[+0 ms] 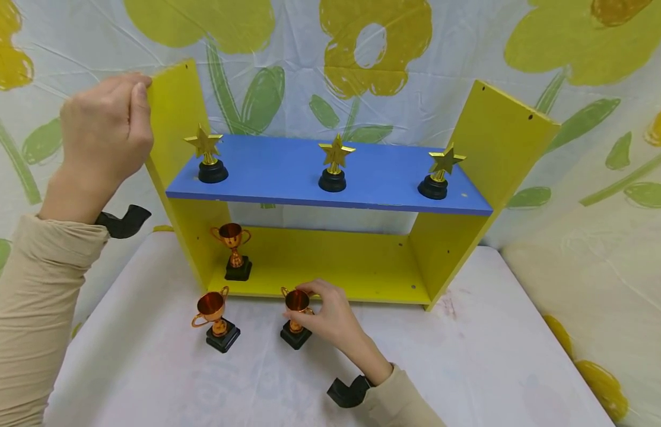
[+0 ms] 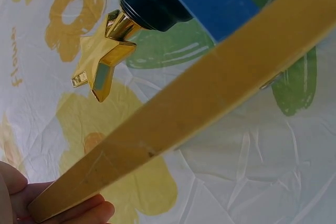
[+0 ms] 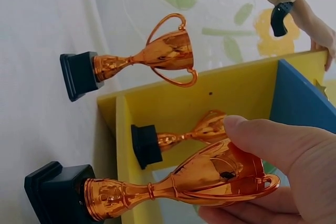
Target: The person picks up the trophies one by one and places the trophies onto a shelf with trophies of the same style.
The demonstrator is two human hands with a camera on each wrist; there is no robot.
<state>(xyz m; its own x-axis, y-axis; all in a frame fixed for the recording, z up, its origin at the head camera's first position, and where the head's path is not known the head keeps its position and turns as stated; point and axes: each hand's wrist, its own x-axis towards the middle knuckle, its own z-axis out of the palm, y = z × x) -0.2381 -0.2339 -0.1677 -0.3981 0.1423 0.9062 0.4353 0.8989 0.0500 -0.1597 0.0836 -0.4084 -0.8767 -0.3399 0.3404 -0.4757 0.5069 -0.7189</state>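
Note:
My left hand [image 1: 107,124] grips the upper front end of the shelf's yellow left side panel [image 1: 175,101]; in the left wrist view its fingers [image 2: 94,211] wrap round the panel's end. With thumb and fingers, my right hand [image 1: 333,314] holds a bronze two-handled trophy cup [image 1: 295,301] by its bowl, in front of the shelf's bottom board. The cup is upright on a black square base. To its left on the white table stands a second trophy cup [image 1: 219,326]. A third trophy cup [image 1: 235,246] occupies the left end of the yellow bottom board [image 1: 330,261].
Three gold star trophies stand on the blue middle board [image 1: 277,160]: one left [image 1: 207,157], one centre [image 1: 334,163], one right [image 1: 439,172]. The yellow right side panel [image 1: 501,130] rises at the far end. Behind hangs a flower-patterned cloth [image 1: 458,35]; a white cover [image 1: 485,356] lies over the table.

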